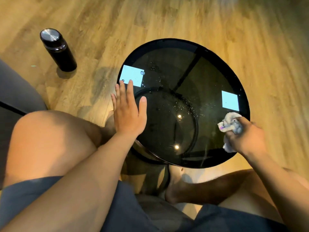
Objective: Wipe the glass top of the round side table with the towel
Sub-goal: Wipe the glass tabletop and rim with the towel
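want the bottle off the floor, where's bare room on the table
Bare: the far right of the glass top, beyond the droplets. Crowded: the left hand at the left edge, the right hand with the towel near right.

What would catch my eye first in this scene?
The round dark glass table top fills the middle, speckled with droplets. The right hand grips a crumpled grey towel at its right edge; the left hand spreads flat over its left edge. A black flask stands on the wooden floor, upper left.
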